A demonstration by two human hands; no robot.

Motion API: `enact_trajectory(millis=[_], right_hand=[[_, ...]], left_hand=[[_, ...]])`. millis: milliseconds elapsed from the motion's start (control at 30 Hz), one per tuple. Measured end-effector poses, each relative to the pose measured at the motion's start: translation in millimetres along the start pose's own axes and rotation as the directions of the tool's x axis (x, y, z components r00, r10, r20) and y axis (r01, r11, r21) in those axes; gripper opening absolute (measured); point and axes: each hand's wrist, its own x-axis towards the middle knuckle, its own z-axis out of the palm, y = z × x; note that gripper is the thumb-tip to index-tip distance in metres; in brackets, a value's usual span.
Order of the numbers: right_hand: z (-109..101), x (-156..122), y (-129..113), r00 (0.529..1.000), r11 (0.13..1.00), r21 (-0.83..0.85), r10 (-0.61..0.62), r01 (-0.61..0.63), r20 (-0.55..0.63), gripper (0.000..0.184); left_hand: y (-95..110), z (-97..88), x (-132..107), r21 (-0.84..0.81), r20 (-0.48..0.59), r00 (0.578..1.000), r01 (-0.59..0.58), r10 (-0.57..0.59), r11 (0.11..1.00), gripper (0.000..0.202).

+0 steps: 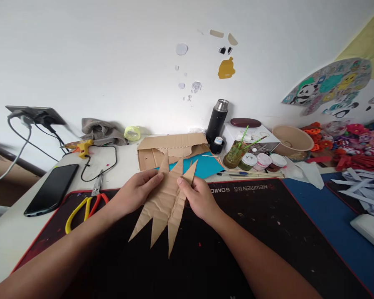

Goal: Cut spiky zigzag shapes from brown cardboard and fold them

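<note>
Both my hands hold a bunch of long pointed cardboard strips (166, 203) fanned out above a black desk mat (268, 216). My left hand (136, 192) grips the bunch from the left, thumb on top. My right hand (199, 197) pinches it from the right, fingers closed on the strips. The points spread toward me and away from me.
Yellow-handled scissors and red-handled pliers (87, 203), a black phone (51, 189), a yellow glue gun (82, 147), a torn cardboard box (171, 149) on blue paper (205, 166), a black flask (217, 120), paint pots (262, 161), a bowl (293, 141), grey paper strips (364, 187).
</note>
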Motion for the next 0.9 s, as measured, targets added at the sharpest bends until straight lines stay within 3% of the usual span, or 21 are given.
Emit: enact_trajectory(millis=[433,633,900], right_hand=[[4,-3,2,0.998,0.977,-0.207,-0.056,0.061,0.031,0.038],[5,-3,0,0.996,0.955,-0.284,-0.081,0.086,0.031,0.038],[6,-3,2,0.994,0.946,-0.302,-0.108,0.113,0.033,0.041]], left_hand=[[2,-5.8,3,0.196,-0.021,0.999,-0.024,0.029,0.980,0.052],[-2,-10.8,4,0.172,0.031,0.999,0.009,-0.014,0.985,0.050],[-8,-11.2,3,0.245,0.018,1.000,0.004,-0.009,0.969,0.047]])
